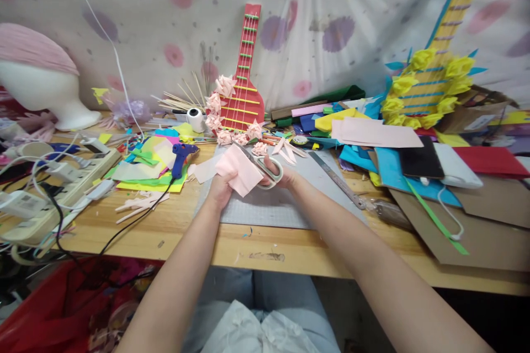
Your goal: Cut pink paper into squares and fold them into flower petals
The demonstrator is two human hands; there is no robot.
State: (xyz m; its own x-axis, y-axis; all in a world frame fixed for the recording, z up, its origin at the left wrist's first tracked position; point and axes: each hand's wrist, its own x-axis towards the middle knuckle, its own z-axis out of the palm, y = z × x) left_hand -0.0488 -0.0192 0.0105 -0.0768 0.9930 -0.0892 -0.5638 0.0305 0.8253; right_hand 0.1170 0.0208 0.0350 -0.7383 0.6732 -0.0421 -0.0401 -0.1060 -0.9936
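Note:
My left hand (221, 190) grips the lower left edge of a pale pink sheet of paper (243, 172), held above the grey cutting mat (290, 212). In my right hand (282, 172) is a pair of scissors (276, 178) with light handles, its blades lying along the paper's upper right edge. Whether the blades are apart is hard to tell. Behind the paper, a pink paper flower (259, 148) and cut pink strips (285, 151) lie on the mat. A red paper instrument (244, 102) ringed with pink flowers leans against the curtain.
A blue glue gun (182, 159) rests on coloured paper at left, its cable crossing the table edge. Further left are a power strip (62, 193) and a foam head (39, 80). A metal ruler (337, 181), cardboard (467, 231) and a yellow-flowered instrument (426, 91) occupy the right.

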